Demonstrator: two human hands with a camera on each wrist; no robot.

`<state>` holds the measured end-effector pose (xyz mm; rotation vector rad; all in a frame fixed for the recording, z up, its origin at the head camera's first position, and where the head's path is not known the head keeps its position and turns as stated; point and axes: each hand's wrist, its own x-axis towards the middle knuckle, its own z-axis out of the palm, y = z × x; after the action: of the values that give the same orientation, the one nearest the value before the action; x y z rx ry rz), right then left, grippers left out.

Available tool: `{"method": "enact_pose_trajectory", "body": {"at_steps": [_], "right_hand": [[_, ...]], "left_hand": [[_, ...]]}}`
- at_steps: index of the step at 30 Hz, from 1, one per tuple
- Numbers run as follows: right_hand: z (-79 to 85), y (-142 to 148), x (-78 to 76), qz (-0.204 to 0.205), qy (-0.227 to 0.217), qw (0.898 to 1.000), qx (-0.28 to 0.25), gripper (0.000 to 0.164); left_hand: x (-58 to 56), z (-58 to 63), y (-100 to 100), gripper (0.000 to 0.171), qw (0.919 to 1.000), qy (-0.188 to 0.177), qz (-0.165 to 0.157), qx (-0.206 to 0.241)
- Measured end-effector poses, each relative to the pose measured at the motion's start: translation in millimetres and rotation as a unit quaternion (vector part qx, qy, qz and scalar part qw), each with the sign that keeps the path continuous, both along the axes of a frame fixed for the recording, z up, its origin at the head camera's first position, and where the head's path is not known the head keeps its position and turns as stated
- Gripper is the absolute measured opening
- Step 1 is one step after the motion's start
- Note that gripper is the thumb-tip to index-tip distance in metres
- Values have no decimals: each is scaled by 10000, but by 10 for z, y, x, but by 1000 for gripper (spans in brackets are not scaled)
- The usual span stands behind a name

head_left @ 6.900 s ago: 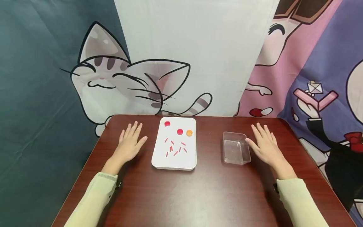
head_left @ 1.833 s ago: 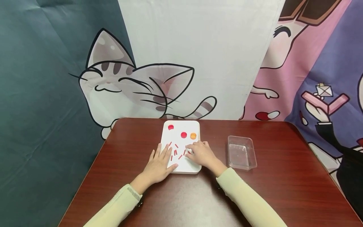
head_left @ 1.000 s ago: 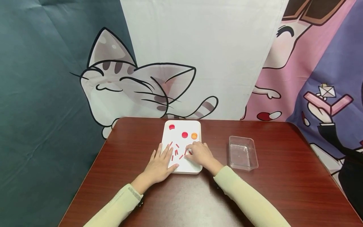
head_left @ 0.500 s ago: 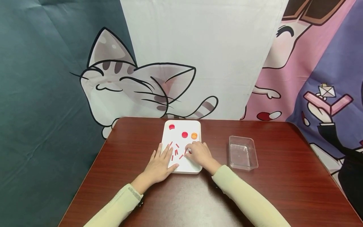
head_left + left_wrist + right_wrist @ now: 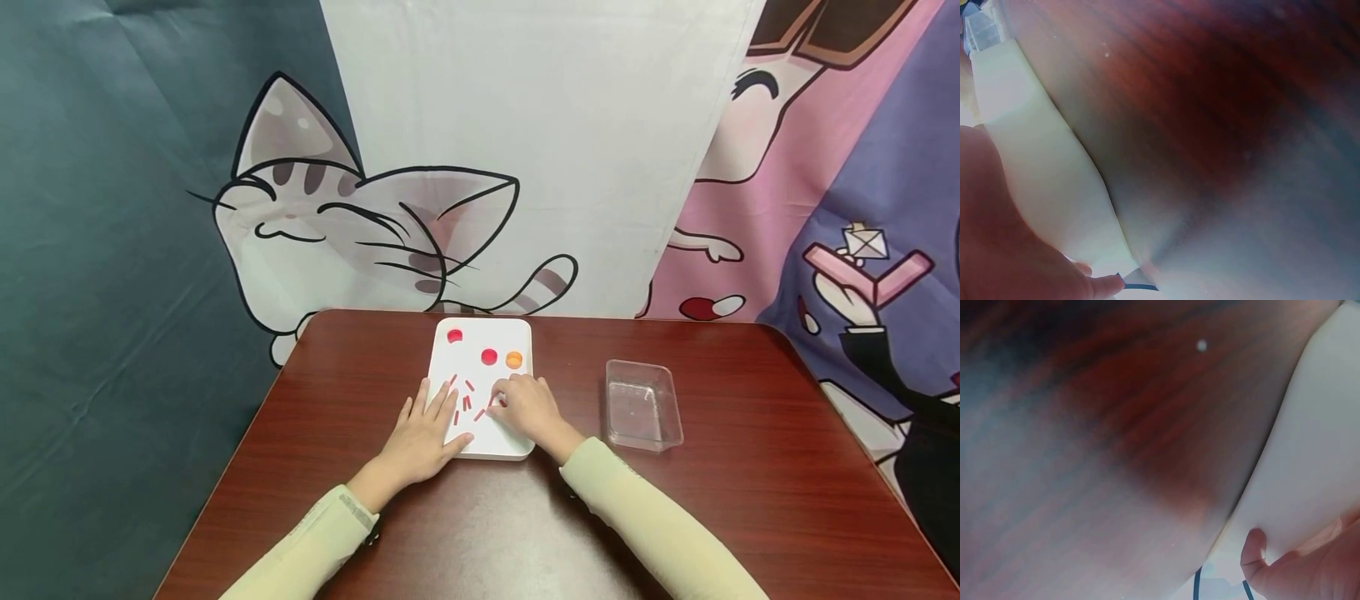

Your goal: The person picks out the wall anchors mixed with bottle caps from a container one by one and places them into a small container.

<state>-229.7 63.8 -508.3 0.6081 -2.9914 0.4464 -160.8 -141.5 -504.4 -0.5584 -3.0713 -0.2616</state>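
One red stick (image 5: 491, 402), long axis roughly forward, lies between thumb and forefinger of the right hand (image 5: 528, 409) (pinched or loose, unclear); the flat left hand (image 5: 419, 436) is farther.

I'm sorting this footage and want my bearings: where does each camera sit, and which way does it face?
Head: worn on the person's head, facing forward and down at the table, white tray and clear box; left grip, right grip and both sleeves show.
Left wrist: on the left wrist, aimed mostly at the table; part of the left grip shows lower left.
Right wrist: likewise on the right; part of the right grip shows lower right.
Shared: both wrist views show the table beside a pale shape I can't identify.
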Motion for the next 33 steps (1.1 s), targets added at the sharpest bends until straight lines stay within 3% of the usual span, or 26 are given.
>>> {"method": "enact_pose_trajectory", "body": {"at_steps": [22,28,33], "right_hand": [[12,-13,17,-33,18,10000,40,12],[52,34,28,-106,276,9996,44,14],[109,100,30,-138,415,9987,-271,19]], "left_hand": [[-23,-36,-4,81,9999,68,-10,-121],[-25,-37,-4,81,9999,-77,15,-148],[-26,-37,1,82,9997,-153,69,-189]]}}
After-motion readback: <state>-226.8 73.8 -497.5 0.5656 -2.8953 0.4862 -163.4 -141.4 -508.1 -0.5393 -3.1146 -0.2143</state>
